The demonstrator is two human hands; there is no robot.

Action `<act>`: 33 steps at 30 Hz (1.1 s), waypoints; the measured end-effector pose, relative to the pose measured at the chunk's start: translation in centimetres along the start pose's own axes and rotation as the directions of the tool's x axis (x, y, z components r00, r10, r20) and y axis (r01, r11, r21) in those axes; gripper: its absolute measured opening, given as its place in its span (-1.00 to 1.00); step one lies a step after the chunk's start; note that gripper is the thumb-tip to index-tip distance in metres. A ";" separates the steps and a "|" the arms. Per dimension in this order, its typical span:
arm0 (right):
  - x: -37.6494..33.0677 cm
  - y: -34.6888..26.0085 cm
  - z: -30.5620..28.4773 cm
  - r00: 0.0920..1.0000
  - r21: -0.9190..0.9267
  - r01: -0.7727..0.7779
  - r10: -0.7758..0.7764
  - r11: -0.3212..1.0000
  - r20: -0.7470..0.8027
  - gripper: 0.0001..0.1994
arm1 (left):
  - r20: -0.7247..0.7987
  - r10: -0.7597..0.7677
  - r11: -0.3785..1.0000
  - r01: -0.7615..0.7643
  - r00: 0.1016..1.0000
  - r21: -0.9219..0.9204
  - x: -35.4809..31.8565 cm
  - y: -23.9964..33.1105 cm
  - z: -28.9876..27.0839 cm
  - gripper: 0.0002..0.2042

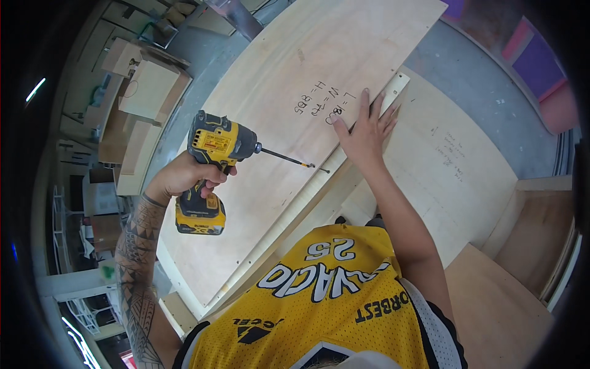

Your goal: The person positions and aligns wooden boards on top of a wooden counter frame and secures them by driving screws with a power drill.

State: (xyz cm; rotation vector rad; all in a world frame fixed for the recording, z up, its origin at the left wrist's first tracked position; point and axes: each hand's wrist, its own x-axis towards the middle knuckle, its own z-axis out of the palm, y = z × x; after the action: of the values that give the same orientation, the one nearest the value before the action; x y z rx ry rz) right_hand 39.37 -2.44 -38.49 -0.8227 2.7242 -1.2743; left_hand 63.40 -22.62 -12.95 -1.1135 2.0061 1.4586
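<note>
My left hand (195, 174) is wrapped round the grip of a yellow and black cordless impact driver (216, 140). A long, thin driver bit (284, 157) runs from its chuck toward the panel's edge. Close to the bit's tip, a dark screw (324, 171) sticks out at the pale wooden edge strip (289, 206); whether the two touch I cannot tell. Farther along that edge, my right hand (367, 132) lies with fingers spread over the strip and thumb on the large plywood panel (270, 104). Handwritten marks show on the panel beside the thumb.
Right of the panel lies another pale wooden board (455, 160) with faint writing. A brown board (491, 307) is at the lower right, near an open wooden frame (534, 240). Wooden cabinet pieces (147, 92) stand on the grey floor (215, 58) at the far left.
</note>
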 end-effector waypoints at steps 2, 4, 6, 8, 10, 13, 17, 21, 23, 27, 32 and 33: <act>0.2 0.4 0.4 1.000 0.024 0.012 -0.012 1.000 -0.008 0.00 | 0.005 0.044 0.996 -0.044 0.999 -0.072 0.5 -1.7 -0.3 -0.69; 0.3 1.2 1.0 1.000 0.053 0.021 -0.020 0.998 -0.014 0.01 | 0.001 0.059 0.994 -0.058 0.998 -0.097 0.5 -2.4 -0.4 -0.69; 0.4 1.8 1.5 0.992 0.146 0.088 -0.072 0.985 -0.107 -0.01 | -0.004 0.071 0.990 -0.071 0.997 -0.119 0.9 -3.0 -0.6 -0.69; 0.4 2.1 2.1 0.987 0.158 0.112 -0.092 0.981 -0.131 -0.02 | -0.011 0.097 0.990 -0.097 0.995 -0.098 1.5 -3.5 -0.9 -0.68; 0.5 2.4 2.2 0.981 0.168 0.131 -0.104 0.977 -0.161 -0.03 | 0.008 0.099 0.989 -0.097 0.995 -0.112 1.9 -3.3 -0.8 -0.68; 0.4 2.3 2.3 0.980 0.182 0.128 -0.096 0.975 -0.173 -0.04 | 0.030 0.094 0.990 -0.090 0.995 -0.108 2.0 -3.2 -1.1 -0.67; 0.3 2.0 2.1 0.987 0.241 0.083 -0.046 0.967 -0.157 -0.03 | 0.048 0.101 0.991 -0.096 0.994 -0.097 2.0 -3.1 -1.6 -0.66; 0.2 1.7 2.0 0.988 0.292 0.055 -0.009 0.955 -0.157 -0.02 | 0.067 0.098 0.991 -0.091 0.993 -0.102 2.2 -3.2 -2.0 -0.66; 0.2 1.6 1.9 0.988 0.322 0.038 0.013 0.946 -0.155 -0.03 | 0.054 0.104 0.992 -0.099 0.993 -0.084 2.3 -3.0 -1.8 -0.68; 0.2 1.3 1.9 0.986 0.335 0.032 0.025 0.942 -0.164 -0.03 | 0.102 0.111 0.993 -0.106 0.989 -0.055 3.2 -3.5 -2.6 -0.67; 0.0 1.4 1.9 0.979 0.340 0.064 0.007 0.938 -0.205 -0.04 | 0.194 0.100 0.994 -0.092 0.976 -0.050 3.8 -2.6 -3.4 -0.73; -0.1 1.4 1.9 0.976 0.339 0.063 0.012 0.939 -0.216 -0.04 | 0.198 0.102 0.994 -0.095 0.975 -0.046 4.0 -2.4 -3.5 -0.73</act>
State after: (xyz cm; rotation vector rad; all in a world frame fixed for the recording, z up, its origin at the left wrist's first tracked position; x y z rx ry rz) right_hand 39.26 -3.00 -40.82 -0.7210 2.5228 -1.8764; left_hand 63.39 -27.64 -16.00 -0.8535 1.9244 1.5938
